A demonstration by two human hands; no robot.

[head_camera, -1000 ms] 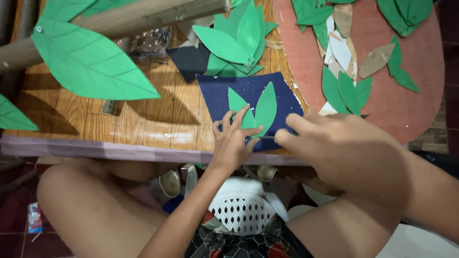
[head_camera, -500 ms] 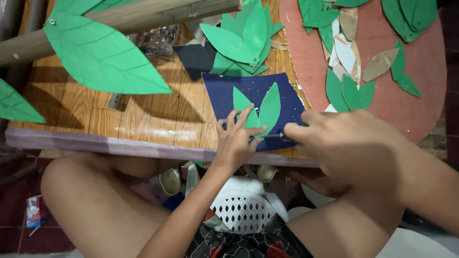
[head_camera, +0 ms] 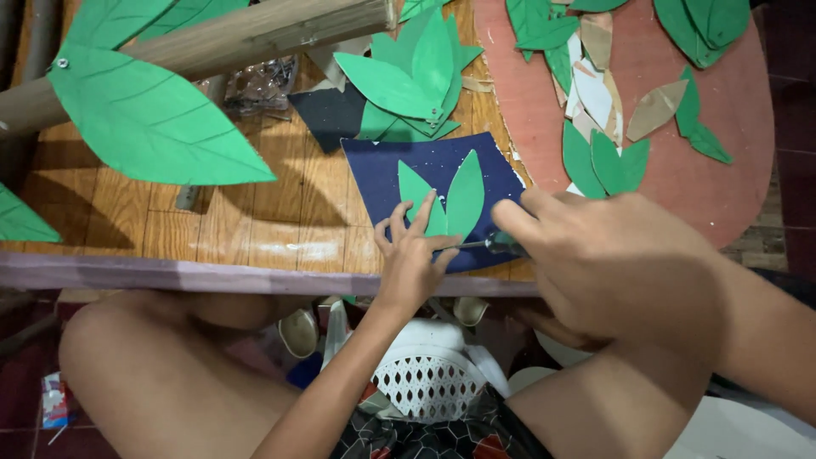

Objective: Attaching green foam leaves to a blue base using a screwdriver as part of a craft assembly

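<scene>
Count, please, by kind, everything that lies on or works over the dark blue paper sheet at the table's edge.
Green paper leaf cut-outs: 2
Thin dark-handled tool: 1
Bare hands, left hand and right hand: 2
Total: 5

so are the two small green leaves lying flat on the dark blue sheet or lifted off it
Flat. The two small green leaves lie spread on the dark blue sheet, left hand fingertips pressing them down; no raised edge shows.

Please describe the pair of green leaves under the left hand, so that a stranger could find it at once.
Find the dark blue sheet at the wooden table's near edge. On it lies a pair of green leaves, joined in a V, under the left hand's fingers. The other leaves lie in heaps off that sheet.
</scene>
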